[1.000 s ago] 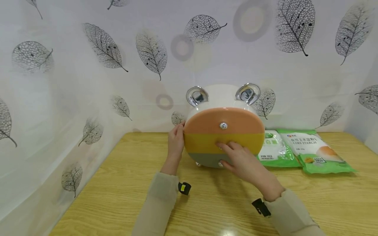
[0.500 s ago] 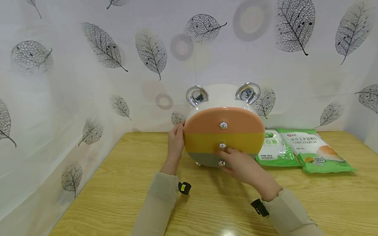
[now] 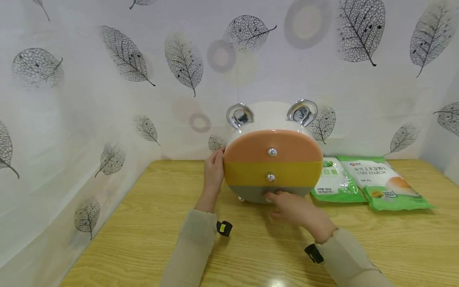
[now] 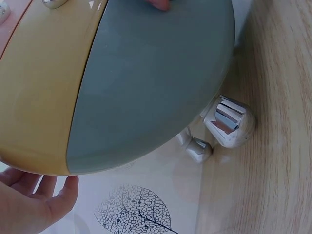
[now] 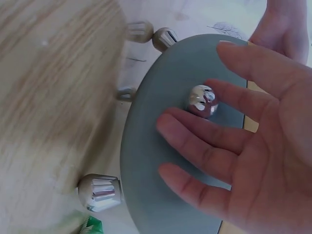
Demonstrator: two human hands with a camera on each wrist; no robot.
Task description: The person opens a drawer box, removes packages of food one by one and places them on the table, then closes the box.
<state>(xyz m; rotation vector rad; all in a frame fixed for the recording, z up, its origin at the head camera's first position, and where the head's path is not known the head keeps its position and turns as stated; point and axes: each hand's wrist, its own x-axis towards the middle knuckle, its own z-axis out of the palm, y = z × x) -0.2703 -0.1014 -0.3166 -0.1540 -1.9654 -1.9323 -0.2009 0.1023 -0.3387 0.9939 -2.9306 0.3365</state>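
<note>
A small round-faced drawer cabinet [image 3: 251, 148] with chrome ears stands on the wooden table. Its front has an orange, a yellow and a grey-green drawer, each with a chrome knob, all closed. My left hand [image 3: 213, 172] rests along the cabinet's left side; its fingertips touch the rim in the left wrist view. At the grey-green drawer [image 5: 165, 146] is my right hand [image 3: 295, 209], palm facing its camera. Its fingers are spread around the bottom knob [image 5: 202, 101], one fingertip right at the knob and the thumb apart from it.
Two green-and-white bags lie to the cabinet's right: a white bag [image 3: 335, 181], partly behind the cabinet, and a corn starch bag [image 3: 380, 181]. Round chrome feet [image 4: 229, 122] hold the cabinet above the table [image 3: 143, 239]. A leaf-print curtain [image 3: 179, 127] hangs behind.
My right hand has moved down the front, from the yellow drawer's knob to the grey-green drawer's knob. My left hand has stayed at the cabinet's side.
</note>
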